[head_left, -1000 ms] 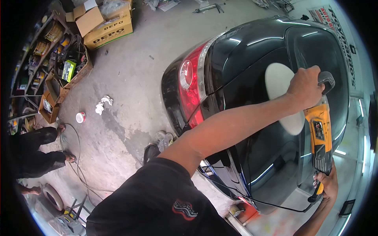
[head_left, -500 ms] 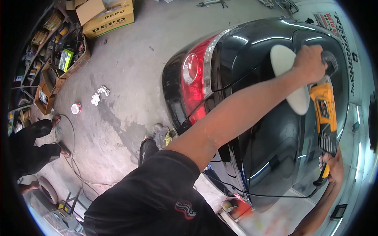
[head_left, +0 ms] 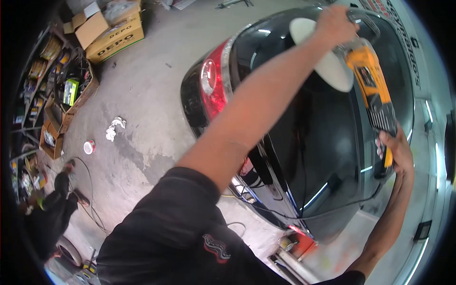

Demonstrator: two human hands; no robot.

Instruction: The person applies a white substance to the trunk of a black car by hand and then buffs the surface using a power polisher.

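The person wears a plain-cuffed black T-shirt [head_left: 161, 228] with short sleeves. A wavy red-and-grey logo [head_left: 216, 248] marks the T-shirt's chest.

And here's the lone head view, looking forward and down, with left grip [head_left: 338, 24] and right grip [head_left: 398, 148] ahead, well apart from it.

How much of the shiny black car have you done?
Looks done: the black car gleams with light reflections. In hand: the polisher, left hand in front, right hand behind. Left: probably more buffing, since the white pad is over the bodywork; how much, I can't tell.
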